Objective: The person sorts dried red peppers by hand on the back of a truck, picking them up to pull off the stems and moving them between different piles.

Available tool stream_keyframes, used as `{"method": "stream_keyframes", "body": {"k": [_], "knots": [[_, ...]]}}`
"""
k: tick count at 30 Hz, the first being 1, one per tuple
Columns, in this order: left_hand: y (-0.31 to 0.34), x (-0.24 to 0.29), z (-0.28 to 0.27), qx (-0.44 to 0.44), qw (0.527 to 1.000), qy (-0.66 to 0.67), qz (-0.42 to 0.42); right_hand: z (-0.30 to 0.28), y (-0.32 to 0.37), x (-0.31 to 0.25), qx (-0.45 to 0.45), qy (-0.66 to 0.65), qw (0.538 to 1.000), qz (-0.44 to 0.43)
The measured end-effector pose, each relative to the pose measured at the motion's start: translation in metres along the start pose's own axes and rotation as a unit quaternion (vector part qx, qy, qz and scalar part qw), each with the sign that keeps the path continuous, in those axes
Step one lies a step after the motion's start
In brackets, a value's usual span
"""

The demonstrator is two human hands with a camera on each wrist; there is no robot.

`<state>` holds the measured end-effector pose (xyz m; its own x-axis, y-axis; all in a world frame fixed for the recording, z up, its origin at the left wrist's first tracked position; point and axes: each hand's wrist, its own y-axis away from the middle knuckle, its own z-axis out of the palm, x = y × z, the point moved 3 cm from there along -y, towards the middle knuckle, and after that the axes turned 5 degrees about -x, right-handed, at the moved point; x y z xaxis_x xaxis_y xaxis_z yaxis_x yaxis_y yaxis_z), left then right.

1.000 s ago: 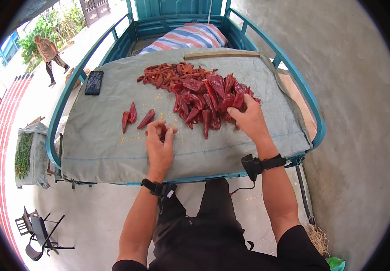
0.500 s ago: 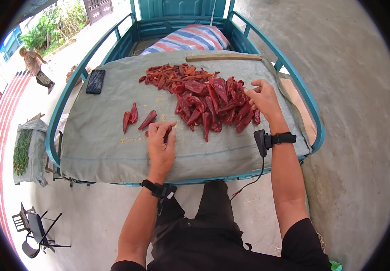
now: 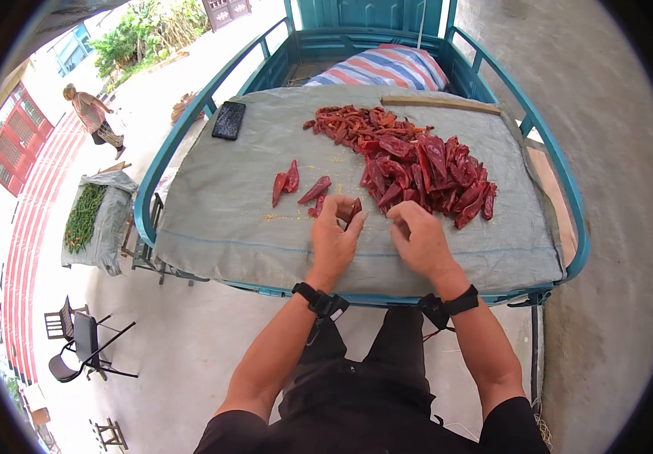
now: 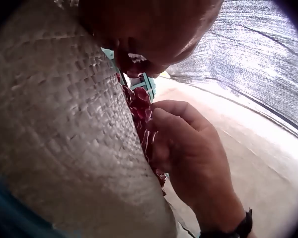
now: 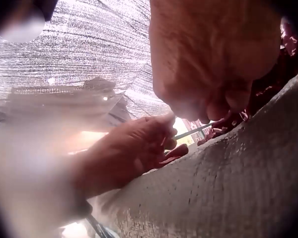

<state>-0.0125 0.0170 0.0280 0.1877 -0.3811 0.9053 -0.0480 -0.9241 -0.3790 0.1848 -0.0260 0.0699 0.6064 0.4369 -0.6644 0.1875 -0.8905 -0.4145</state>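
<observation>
Red peppers are lying on gray cloth, the left hand is gripping one pepper, and the right hand is curving nearby, its grip unclear.

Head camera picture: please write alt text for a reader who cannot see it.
A person's left hand holds a red pepper close to their right hand, above a grey sheet bearing a heap of red peppers. A phone lies at the far left.
</observation>
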Motion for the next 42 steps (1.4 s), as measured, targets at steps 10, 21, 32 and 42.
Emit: {"method": "stream_keyframes", "body": {"k": [10,21,32,42], "knots": [[-0.08,0.001,-0.033,0.021,0.992,-0.106,0.069,0.041,0.011,0.01,0.008,0.075,0.997,-0.017],[-0.104,-0.07,-0.107,-0.041,0.907,-0.417,0.033,0.04,0.012,0.003,0.016,0.099,0.995,-0.015],[-0.078,-0.021,-0.08,-0.192,0.946,-0.261,0.024,0.042,0.013,0.004,0.021,0.093,0.995,-0.011],[-0.054,-0.014,-0.061,-0.166,0.89,-0.422,0.035,0.041,0.012,0.001,0.024,0.108,0.994,-0.022]]}}
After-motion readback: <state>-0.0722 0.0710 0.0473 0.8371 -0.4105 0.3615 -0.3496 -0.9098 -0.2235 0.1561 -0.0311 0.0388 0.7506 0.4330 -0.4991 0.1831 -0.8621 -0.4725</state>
